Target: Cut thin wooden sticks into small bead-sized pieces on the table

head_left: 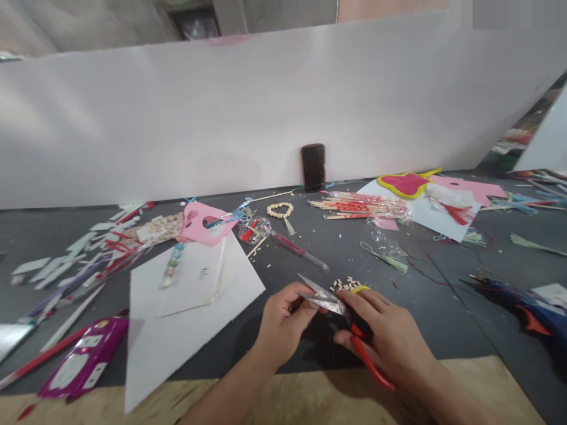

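In my right hand (390,330) is a pair of scissors (330,302) with red handles, its blades parted and pointing left. My left hand (286,321) is closed, thumb against fingers, right at the blades. A small pale piece shows at its fingertips between the blades, too small to name for certain. Just behind the scissors lies a little heap of short pale cut pieces (343,284). A bit of yellow (361,289) shows behind my right fingers, mostly hidden by them.
A phone (313,167) leans on the white partition (177,130). Bundled sticks (363,205) and a ring of beads (280,211) lie behind my hands. White sheets (155,348) and a purple case (84,357) are at left, a blue glue gun (522,307) at right.
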A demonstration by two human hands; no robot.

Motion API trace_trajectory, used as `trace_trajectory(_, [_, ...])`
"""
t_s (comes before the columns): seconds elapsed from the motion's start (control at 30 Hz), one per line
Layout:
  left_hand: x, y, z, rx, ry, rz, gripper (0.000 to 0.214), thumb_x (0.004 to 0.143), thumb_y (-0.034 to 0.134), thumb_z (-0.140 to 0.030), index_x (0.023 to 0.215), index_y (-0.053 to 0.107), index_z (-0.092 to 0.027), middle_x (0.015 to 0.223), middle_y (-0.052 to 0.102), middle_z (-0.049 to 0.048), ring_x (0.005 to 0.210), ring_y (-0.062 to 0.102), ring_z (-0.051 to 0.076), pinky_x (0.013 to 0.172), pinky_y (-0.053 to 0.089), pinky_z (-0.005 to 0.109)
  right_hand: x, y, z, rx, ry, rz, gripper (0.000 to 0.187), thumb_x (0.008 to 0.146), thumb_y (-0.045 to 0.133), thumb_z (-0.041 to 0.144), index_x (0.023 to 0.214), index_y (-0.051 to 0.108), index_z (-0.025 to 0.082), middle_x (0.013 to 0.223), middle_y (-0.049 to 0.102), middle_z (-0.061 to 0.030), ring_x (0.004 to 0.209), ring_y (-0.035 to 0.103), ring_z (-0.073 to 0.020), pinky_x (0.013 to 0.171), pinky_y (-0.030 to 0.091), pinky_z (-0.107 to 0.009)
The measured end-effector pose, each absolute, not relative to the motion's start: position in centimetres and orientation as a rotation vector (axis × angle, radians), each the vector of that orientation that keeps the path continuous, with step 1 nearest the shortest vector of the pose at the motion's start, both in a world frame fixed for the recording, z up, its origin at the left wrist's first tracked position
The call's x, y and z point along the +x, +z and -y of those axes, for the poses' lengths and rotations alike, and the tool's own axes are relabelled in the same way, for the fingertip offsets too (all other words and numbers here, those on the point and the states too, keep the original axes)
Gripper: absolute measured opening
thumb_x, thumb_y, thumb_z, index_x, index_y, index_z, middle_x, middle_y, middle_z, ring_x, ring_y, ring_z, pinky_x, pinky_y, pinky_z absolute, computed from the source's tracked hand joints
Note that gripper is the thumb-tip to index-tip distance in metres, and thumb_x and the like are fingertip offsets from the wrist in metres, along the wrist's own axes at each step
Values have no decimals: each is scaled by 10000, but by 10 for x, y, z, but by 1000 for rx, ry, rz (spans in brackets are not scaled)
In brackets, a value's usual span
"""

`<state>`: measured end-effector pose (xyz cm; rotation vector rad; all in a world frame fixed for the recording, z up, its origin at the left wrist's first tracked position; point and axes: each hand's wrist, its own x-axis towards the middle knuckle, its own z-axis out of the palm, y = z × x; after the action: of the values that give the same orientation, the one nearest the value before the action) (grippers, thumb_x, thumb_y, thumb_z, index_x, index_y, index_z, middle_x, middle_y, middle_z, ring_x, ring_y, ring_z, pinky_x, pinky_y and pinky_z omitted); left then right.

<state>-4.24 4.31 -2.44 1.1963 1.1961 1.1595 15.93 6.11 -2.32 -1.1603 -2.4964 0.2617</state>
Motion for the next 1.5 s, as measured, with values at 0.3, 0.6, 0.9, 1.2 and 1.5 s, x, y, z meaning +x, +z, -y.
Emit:
trace_trajectory(0.3, [-43,-28,-46,1211,1136,-1179,235,846,578,-354,752,633,-146,664,673,35,468,415,74,455,317,184,161,-27,-64,-1133,244,2531,484,850,544,484,1240,516,199,1058,659,-108,962,625,-254,739,536,-366])
trace_trajectory(0.6, [-42,-29,-44,1218,1159,-1177,227,858,566,-352,763,621,-153,672,680,34,487,430,80,464,327,183,162,-39,-60,-1107,228,2494,423,911,462,455,1243,508,197,946,692,-90,767,681,-218,623,533,-314])
trace_trajectory(0.9, [-42,-27,-45,1219,1207,-1223,177,841,590,-328,771,602,-167,572,546,-35,492,419,75,475,327,172,163,-38,-62,-1147,265,2478,438,895,486,465,1256,493,217,1037,672,-98,862,669,-212,698,534,-314])
trace_trajectory(1.2, [-43,-26,-44,1233,1202,-1186,203,843,575,-320,720,619,-164,570,574,-21,482,422,77,478,319,184,158,-23,-61,-1181,162,2517,515,826,559,518,1225,516,195,1032,661,-114,942,634,-255,700,540,-353])
trace_trajectory(1.5, [-44,-31,-47,1261,1161,-1209,210,855,572,-324,730,627,-165,636,647,17,544,506,99,489,338,188,162,-36,-64,-1168,119,2520,449,886,468,524,1207,539,217,974,691,-84,769,684,-221,601,527,-315])
